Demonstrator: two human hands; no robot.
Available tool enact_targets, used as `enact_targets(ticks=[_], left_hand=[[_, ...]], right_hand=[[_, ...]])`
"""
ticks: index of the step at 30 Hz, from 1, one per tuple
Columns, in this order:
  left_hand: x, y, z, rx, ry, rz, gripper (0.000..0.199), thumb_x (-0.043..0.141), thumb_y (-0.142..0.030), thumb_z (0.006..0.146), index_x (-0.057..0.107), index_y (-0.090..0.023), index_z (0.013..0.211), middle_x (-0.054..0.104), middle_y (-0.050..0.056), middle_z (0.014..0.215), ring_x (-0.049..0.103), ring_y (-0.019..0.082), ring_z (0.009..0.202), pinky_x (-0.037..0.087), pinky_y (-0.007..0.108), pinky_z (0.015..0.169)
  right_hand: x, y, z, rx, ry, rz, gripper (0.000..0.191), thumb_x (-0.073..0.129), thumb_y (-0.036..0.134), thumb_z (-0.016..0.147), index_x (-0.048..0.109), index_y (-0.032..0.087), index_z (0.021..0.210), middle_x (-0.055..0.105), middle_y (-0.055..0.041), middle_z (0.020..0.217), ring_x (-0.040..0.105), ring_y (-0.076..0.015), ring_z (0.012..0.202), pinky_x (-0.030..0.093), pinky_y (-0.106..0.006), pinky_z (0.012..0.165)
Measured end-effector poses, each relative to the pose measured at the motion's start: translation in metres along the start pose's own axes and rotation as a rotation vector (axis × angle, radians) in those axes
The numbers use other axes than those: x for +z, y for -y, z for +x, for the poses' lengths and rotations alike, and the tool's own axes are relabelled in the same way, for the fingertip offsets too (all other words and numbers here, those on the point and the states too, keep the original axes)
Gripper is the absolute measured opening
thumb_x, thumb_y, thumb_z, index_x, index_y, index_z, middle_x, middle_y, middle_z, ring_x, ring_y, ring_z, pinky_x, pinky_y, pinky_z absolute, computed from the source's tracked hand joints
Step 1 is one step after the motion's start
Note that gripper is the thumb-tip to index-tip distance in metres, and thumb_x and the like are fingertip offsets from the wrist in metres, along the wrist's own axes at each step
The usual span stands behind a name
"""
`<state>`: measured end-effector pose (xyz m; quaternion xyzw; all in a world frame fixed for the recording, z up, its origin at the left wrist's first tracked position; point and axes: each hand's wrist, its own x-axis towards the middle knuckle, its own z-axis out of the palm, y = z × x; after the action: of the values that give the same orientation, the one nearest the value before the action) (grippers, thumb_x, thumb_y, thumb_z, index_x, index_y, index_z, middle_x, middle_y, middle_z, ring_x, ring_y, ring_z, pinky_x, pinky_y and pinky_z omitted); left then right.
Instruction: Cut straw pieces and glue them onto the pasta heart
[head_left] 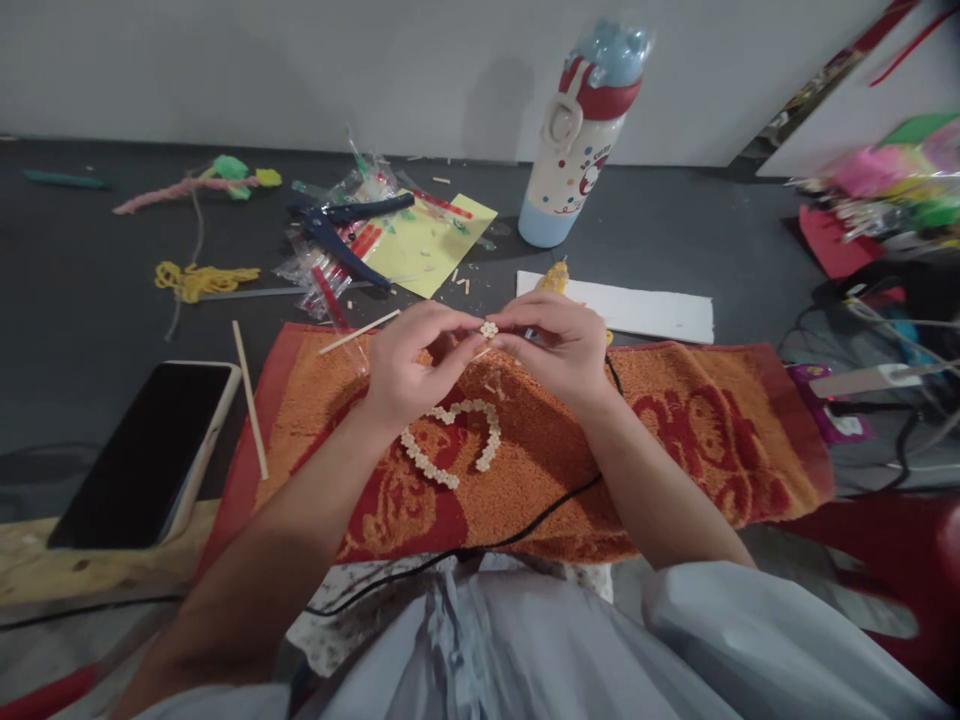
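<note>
Between my fingertips, above the orange towel [559,450], is a small cream flower-shaped piece [489,329]. My left hand [412,358] pinches it from the left side with thumb and forefinger. From the right, my right hand [562,345] pinches the same piece. A short thin pale stick shows just under the fingertips. Below my hands, on the towel, lies a heart outline [429,468] built of similar small cream pieces, with a gap at its lower right.
A phone [142,455] and a thin wooden stick [250,400] lie at the left. Blue-handled pliers [337,235] rest by yellow paper [450,235]. A bottle [577,150] stands behind; a glue gun [555,278] lies near a white strip [660,312]. A black cord [540,520] crosses the towel.
</note>
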<state>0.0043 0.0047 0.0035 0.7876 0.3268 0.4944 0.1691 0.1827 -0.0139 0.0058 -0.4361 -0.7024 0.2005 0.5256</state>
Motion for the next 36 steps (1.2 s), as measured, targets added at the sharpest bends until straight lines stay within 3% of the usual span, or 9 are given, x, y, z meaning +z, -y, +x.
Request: enact_targets(ticks=[11,16,24,30,36], left_hand=[[0.002,0.0018,-0.0001,-0.015,0.024,-0.046,0.013,0.062,-0.029,0.085,0.067,-0.018,0.088,0.066,0.002,0.075,0.054,0.008,0.056,0.046,0.022,0.056],[0.0022,0.0019,-0.0005,-0.108,0.039,-0.134,0.009,0.063,-0.026,0.081,0.065,-0.017,0.082,0.067,0.002,0.077,0.053,0.006,0.053,0.045,0.021,0.054],[0.0045,0.0049,-0.0004,-0.27,0.108,-0.23,0.012,0.064,-0.027,0.077,0.065,-0.015,0.08,0.066,0.0,0.07,0.054,0.006,0.054,0.044,0.018,0.05],[0.0068,0.0079,-0.001,-0.35,0.153,-0.24,0.014,0.064,-0.03,0.076,0.066,-0.016,0.077,0.066,0.0,0.067,0.054,0.007,0.053,0.044,0.018,0.049],[0.0035,0.0031,0.001,-0.284,0.099,-0.207,0.013,0.065,-0.029,0.075,0.065,-0.017,0.079,0.067,0.0,0.071,0.053,0.006,0.053,0.043,0.019,0.049]], right_hand=[[0.0008,0.0002,-0.0038,-0.031,-0.026,-0.009,0.018,0.069,0.04,0.082,0.073,0.023,0.087,0.073,-0.002,0.079,0.067,-0.0143,0.072,0.055,-0.029,0.066],[0.0,-0.0019,-0.0046,-0.029,0.033,-0.112,0.017,0.067,0.042,0.082,0.071,0.028,0.091,0.072,0.0006,0.081,0.067,-0.0161,0.075,0.057,-0.037,0.079],[0.0007,-0.003,-0.0025,-0.133,0.086,-0.183,0.012,0.059,0.028,0.088,0.071,0.026,0.084,0.07,-0.0009,0.08,0.066,-0.0161,0.075,0.057,-0.037,0.076],[-0.0015,-0.0033,-0.0037,-0.13,0.089,-0.229,0.013,0.063,0.035,0.086,0.065,0.024,0.08,0.068,0.0,0.077,0.066,-0.0157,0.073,0.057,-0.039,0.078],[-0.0048,-0.0014,-0.0043,-0.01,0.063,-0.113,0.026,0.069,0.045,0.079,0.057,0.022,0.081,0.065,0.0006,0.073,0.063,-0.0137,0.067,0.056,-0.032,0.066]])
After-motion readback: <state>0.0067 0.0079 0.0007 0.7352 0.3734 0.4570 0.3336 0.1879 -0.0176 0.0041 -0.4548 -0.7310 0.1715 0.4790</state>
